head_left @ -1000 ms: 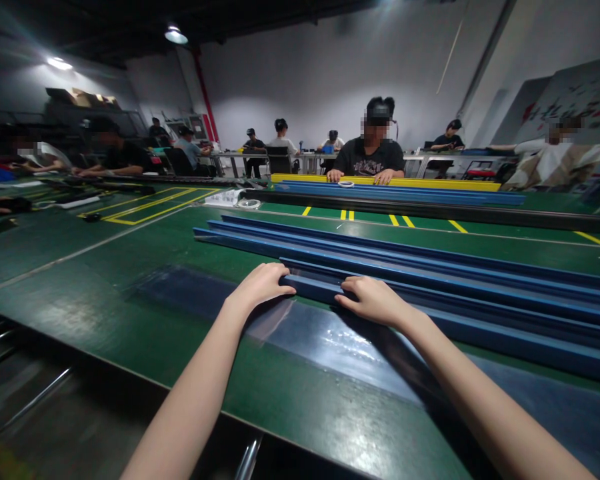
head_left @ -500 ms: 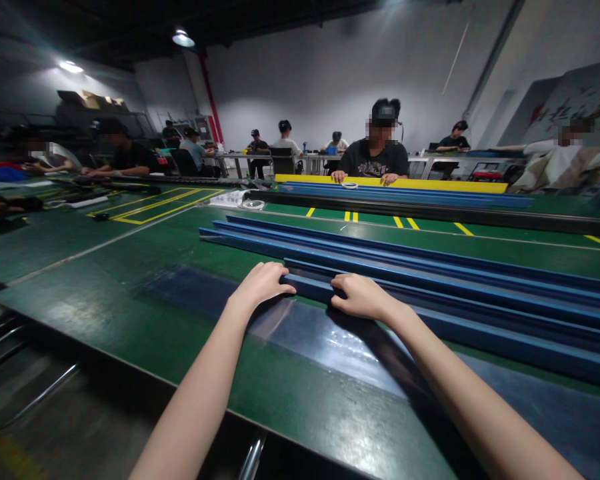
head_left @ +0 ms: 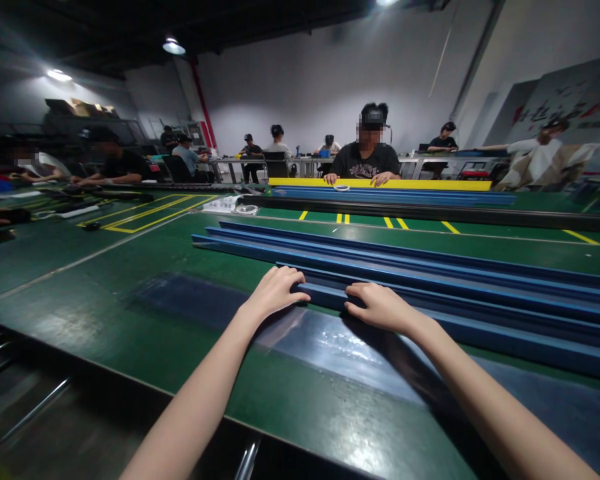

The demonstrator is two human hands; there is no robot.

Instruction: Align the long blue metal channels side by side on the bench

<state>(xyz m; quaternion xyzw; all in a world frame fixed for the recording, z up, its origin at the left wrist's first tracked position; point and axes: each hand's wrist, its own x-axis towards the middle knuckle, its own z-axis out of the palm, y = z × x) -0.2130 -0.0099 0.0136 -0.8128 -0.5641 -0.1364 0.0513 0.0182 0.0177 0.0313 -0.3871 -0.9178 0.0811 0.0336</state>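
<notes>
Several long blue strips [head_left: 430, 267] lie side by side on the green table [head_left: 130, 267], running from the middle out to the right. My left hand [head_left: 275, 293] curls over the left end of the nearest blue strip [head_left: 505, 337], fingers closed on it. My right hand [head_left: 380, 307] rests a short way to the right on the same strip, its fingers wrapped over the top edge. A shiny clear film [head_left: 330, 343] lies on the table just in front of both hands.
Across the table a person in a black shirt [head_left: 365, 160] has both hands on a yellow strip [head_left: 430, 185] above more blue strips. Other people sit at tables to the left and behind. The table's near edge [head_left: 260, 427] runs below my arms.
The view has shifted slightly; both hands stay on the end of the nearest blue strip, which now sits a little lower and further right in the picture.
</notes>
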